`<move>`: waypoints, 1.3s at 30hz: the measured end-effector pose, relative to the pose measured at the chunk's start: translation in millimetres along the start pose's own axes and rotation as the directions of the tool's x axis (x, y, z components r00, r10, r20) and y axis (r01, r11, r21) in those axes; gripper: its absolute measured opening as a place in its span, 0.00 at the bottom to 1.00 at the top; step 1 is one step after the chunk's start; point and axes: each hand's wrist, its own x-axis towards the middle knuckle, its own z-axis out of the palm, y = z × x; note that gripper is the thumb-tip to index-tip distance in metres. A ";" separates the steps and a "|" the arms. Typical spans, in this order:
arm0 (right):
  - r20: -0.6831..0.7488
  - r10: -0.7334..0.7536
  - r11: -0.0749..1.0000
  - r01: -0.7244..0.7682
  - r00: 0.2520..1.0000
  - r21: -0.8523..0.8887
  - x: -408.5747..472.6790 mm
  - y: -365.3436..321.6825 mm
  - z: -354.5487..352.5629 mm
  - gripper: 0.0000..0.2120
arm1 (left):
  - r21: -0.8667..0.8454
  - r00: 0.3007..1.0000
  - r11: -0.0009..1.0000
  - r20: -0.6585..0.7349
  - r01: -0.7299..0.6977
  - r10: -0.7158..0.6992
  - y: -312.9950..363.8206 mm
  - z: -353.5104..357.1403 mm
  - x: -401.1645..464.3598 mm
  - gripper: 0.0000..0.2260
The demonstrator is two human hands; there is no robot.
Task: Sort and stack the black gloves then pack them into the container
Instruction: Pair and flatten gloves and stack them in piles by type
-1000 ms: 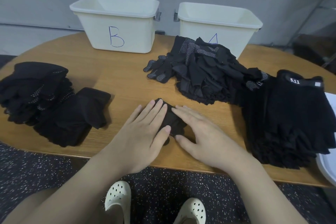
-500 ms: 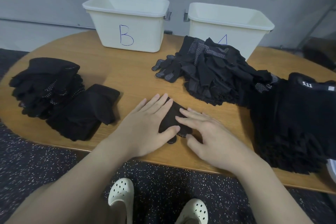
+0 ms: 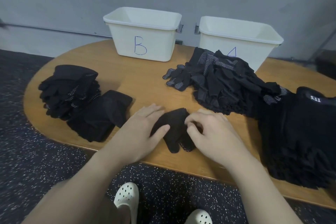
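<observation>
On the bench point(image 3: 145, 82), near edge: one dotted glove point(image 3: 174, 132) being worked.
left hand point(image 3: 140, 132): fingers straight, flat, pressing the glove's left side.
right hand point(image 3: 211, 132): fingers curled, pinching the glove's right edge.
sorted: two stacks at left point(image 3: 81, 100), tall stack at right point(image 3: 298, 132).
unsorted: loose heap point(image 3: 223, 82), far centre-right, in front of bin A point(image 3: 240, 45).
packed: nothing visible; bin B point(image 3: 143, 34) looks empty.
progress: mid-sort, packing not started.

head view, looking down, table point(image 3: 145, 85) close
</observation>
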 end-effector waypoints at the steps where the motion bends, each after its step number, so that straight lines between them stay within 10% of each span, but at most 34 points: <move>1: -0.034 0.006 1.000 -0.005 0.999 0.028 5.6 0.4 2.4 0.09 | 0.044 1.000 0.999 -0.011 -0.015 0.015 1.6 -1.2 -2.0 0.28; 10: 0.211 -0.016 0.999 0.005 0.977 0.052 41.9 -2.6 12.7 0.27 | -0.014 1.000 1.000 -0.017 -0.013 0.012 6.0 -4.9 -4.2 0.24; 23: 0.181 0.070 0.975 -0.106 0.981 0.197 33.9 4.8 1.3 0.06 | -0.542 0.985 0.833 -0.045 0.117 -0.168 8.5 -2.4 12.2 0.19; 34: 0.050 0.068 0.704 -0.084 0.996 0.705 40.4 -5.3 -13.1 0.09 | -0.922 0.946 0.374 -0.024 0.104 -0.323 13.6 -13.4 21.7 0.13; 39: -0.002 0.124 0.573 -0.070 0.992 0.817 52.1 -21.4 -5.7 0.08 | -0.905 0.974 0.424 -0.084 0.013 -0.209 5.3 -23.8 7.0 0.13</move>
